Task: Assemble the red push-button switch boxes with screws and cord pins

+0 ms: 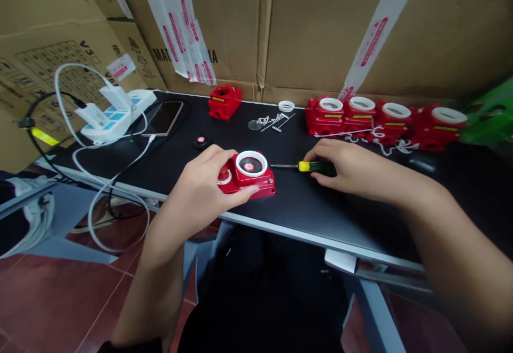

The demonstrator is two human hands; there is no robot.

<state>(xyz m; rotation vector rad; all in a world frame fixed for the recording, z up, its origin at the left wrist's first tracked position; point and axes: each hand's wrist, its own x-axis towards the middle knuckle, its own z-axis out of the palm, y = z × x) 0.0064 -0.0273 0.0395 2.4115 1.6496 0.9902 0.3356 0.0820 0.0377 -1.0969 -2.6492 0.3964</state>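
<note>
My left hand [208,184] is closed around a red housing [262,188] with a white ring [263,171] on top, near the table's front edge. Inside the ring shows a dark disc with a red-and-white centre. To the right, my right hand [331,166] has its fingers round the dark handle of a screwdriver [304,166] with a yellow collar. The screwdriver lies level, its tip pointing left, close to the housing's right side. Behind my left hand lies a small black round part [201,142] with a red-and-white centre.
Several red housings [393,128] with white rings line the back right. Another red housing [225,102] stands at the back, near a loose white ring [286,106] and small metal parts [276,121]. A phone [163,119] and a power strip [120,116] with cables occupy the left.
</note>
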